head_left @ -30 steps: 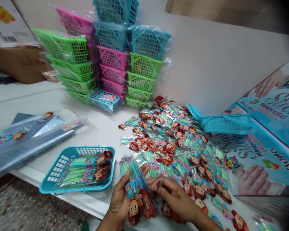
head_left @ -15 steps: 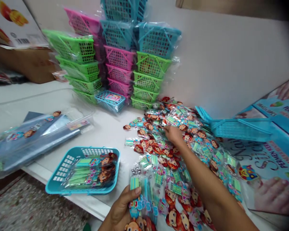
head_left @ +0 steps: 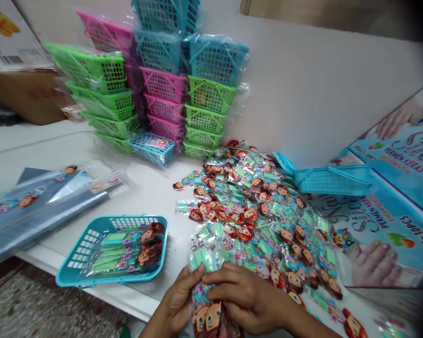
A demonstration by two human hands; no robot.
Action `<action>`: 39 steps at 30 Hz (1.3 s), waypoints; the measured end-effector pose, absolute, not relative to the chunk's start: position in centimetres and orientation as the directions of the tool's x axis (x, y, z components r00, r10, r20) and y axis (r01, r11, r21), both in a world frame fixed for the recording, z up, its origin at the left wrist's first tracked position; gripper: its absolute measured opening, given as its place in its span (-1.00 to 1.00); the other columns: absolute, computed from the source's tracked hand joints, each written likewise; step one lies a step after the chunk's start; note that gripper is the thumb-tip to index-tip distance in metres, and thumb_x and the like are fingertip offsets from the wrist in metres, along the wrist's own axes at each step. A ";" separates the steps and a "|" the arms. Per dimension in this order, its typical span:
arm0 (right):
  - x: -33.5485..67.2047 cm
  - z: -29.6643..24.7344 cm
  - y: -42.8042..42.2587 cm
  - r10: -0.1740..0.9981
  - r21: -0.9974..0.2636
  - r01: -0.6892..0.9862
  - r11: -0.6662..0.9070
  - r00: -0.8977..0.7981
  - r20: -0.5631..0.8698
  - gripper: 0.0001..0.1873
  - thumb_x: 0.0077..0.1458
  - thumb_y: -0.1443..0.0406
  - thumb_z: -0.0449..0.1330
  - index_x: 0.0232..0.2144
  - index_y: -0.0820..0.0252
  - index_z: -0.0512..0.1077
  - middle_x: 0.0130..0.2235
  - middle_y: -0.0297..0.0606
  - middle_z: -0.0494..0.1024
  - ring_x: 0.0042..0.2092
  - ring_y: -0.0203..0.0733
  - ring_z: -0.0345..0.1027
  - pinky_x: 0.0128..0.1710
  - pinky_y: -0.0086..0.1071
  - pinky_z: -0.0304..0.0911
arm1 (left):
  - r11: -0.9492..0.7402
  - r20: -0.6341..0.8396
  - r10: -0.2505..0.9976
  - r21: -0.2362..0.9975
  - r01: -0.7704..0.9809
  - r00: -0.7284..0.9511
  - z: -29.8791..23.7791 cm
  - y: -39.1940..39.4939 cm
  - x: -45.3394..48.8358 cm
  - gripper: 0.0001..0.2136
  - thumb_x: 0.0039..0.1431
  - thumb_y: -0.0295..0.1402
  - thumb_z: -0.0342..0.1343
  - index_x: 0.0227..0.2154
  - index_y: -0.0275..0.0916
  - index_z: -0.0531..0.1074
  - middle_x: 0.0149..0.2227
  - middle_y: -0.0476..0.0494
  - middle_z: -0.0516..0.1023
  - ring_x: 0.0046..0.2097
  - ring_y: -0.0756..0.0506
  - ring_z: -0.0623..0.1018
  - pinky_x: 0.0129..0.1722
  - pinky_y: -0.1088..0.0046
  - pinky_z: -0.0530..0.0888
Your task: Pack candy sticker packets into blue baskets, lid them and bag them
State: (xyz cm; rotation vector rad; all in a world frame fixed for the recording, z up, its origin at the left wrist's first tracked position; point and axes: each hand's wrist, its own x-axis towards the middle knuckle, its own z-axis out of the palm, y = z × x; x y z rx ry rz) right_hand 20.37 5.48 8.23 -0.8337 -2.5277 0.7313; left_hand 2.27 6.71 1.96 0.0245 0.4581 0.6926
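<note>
Near the front edge of the table, my left hand (head_left: 179,300) is closed around a bunch of candy stick packets (head_left: 210,317), clear sachets with green sticks and a cartoon head at the lower end. My right hand (head_left: 245,293) lies over the same bunch from the right, its fingers pressed on the packets. Beyond both hands spreads a large heap of similar packets (head_left: 245,213). To the left stands a blue plastic basket (head_left: 70,256) with several packets lying in it, heads toward the right.
Wrapped green, pink and blue baskets (head_left: 165,84) are stacked against the wall. A clear plastic bin (head_left: 116,164) with blue sheets stands at left. Empty blue baskets (head_left: 334,180) lean by printed candy boxes (head_left: 380,225) at right. A carton (head_left: 21,96) sits at back left.
My right hand has come back from the heap toward me and now meets my left hand at the bunch of packets. The view has shifted slightly to the right.
</note>
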 end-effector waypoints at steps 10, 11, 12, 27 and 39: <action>26.8 3.5 25.7 0.963 -0.312 0.950 -0.027 0.108 0.248 -0.75 0.06 0.26 0.10 -0.25 0.28 0.47 -0.17 0.01 0.49 -0.18 0.00 0.38 -0.19 -0.23 0.21 | 0.740 -0.583 0.640 0.291 -0.607 0.501 1.5 6.7 1.5 -0.81 0.04 -0.43 0.18 -0.26 -0.39 0.49 -0.34 -0.27 0.62 -0.27 -0.20 0.60 -0.11 0.25 0.45; 27.2 3.2 26.7 0.959 -0.307 0.951 -0.039 0.122 0.256 -0.80 0.04 0.27 0.11 -0.35 0.27 0.48 -0.25 -0.02 0.51 -0.21 -0.02 0.37 -0.20 -0.25 0.20 | 0.736 -0.579 0.643 0.287 -0.613 0.501 1.5 6.7 1.3 -0.80 0.04 -0.44 0.18 -0.24 -0.39 0.49 -0.34 -0.26 0.62 -0.26 -0.20 0.60 -0.11 0.24 0.45; 27.6 3.0 27.2 0.953 -0.307 0.951 -0.046 0.134 0.272 -0.81 0.04 0.27 0.10 -0.42 0.26 0.47 -0.31 -0.06 0.52 -0.22 -0.03 0.36 -0.21 -0.26 0.19 | 0.733 -0.574 0.645 0.279 -0.620 0.504 1.5 6.6 1.2 -0.79 0.05 -0.45 0.18 -0.22 -0.38 0.48 -0.33 -0.26 0.62 -0.24 -0.21 0.60 -0.10 0.24 0.44; 19.8 9.1 10.1 0.965 -0.649 0.716 0.256 -0.227 0.130 -0.75 0.28 0.21 -0.14 -0.29 0.14 0.30 -0.51 -0.40 0.41 -0.50 -0.31 0.31 -0.48 -0.49 0.11 | 0.641 -0.367 0.755 0.237 -0.730 0.543 1.8 7.1 1.9 -0.56 0.04 -0.46 0.16 0.04 -0.30 0.34 -0.23 -0.23 0.61 -0.12 -0.23 0.56 0.01 0.21 0.39; 24.0 5.7 23.7 0.997 -0.240 0.968 -0.068 0.078 0.030 -0.62 0.11 0.21 0.11 -0.10 0.38 0.36 -0.12 0.11 0.45 -0.04 0.07 0.28 -0.08 -0.21 0.11 | 0.706 -0.515 0.667 0.206 -0.678 0.538 1.1 6.0 0.8 -0.65 0.10 -0.43 0.12 -0.03 -0.37 0.38 -0.28 -0.24 0.62 -0.16 -0.22 0.58 -0.06 0.23 0.44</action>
